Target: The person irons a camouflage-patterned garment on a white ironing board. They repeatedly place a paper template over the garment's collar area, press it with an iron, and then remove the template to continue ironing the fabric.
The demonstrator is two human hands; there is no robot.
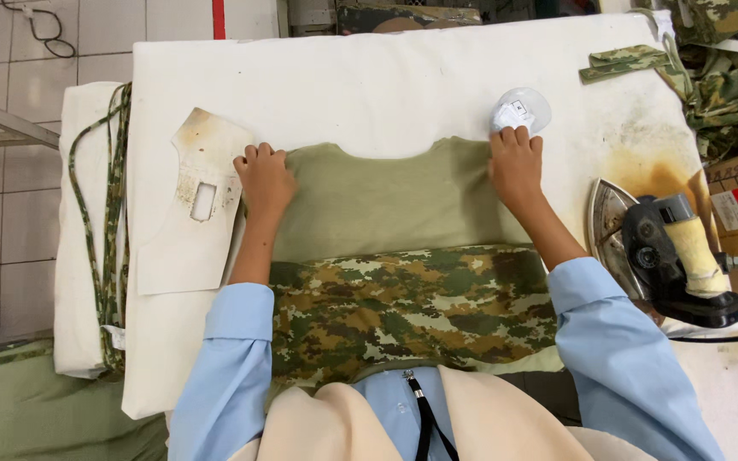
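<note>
left hand (pixel 264 177): flat, fingers spread, palm pressing left top corner of olive fabric piece (pixel 377 205), gripping nothing | right hand (pixel 515 166): flat, fingers extended, pressing right top corner, fingertips just beside clear plastic item (pixel 520 111) | fabric: on white padded board (pixel 369 77), camouflage part (pixel 407 307) nearer person | iron (pixel 668 256): right, apart | stained card template (pixel 194 201): left of left hand

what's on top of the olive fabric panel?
Both hands lie flat on the olive fabric panel: left hand at one upper corner, right hand at the other. A camouflage piece covers its near edge, hiding what lies beneath.
</note>
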